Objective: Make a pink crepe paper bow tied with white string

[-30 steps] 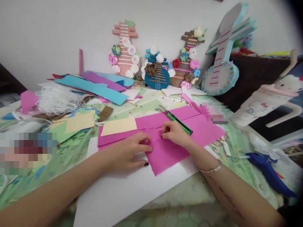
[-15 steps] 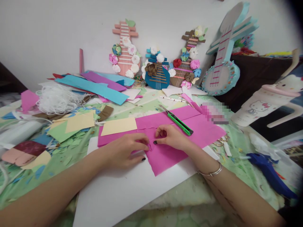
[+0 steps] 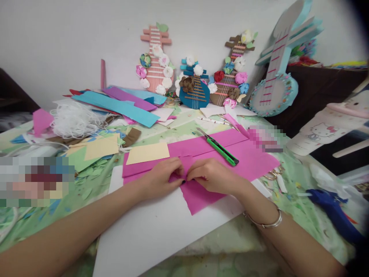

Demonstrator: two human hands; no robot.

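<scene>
A large sheet of magenta crepe paper (image 3: 248, 157) lies folded across a white board (image 3: 150, 234). My left hand (image 3: 164, 175) is closed on the paper near its middle, thumb and fingers pinched together. Right beside it, my right hand (image 3: 211, 175) pinches the same paper, fingertips almost touching the left ones. The exact bit between the fingertips is hidden. On the paper, beyond my right hand, rests a green utility knife (image 3: 221, 149) with its blade out. A cream paper rectangle (image 3: 148, 153) lies on the paper's left part.
White string (image 3: 76, 121) and paper scraps (image 3: 100, 148) cover the left side. Paper-flower-decorated lutes (image 3: 194, 90) lean against the wall. At right stand a white tumbler (image 3: 319, 130) and a blue glue gun (image 3: 334, 211). Scissors handles (image 3: 272, 175) poke out by the paper's right edge.
My hands have come together, and my right hand has turned so its fingers point down into the paper. My left fingers have curled tighter. The view has shifted slightly.
</scene>
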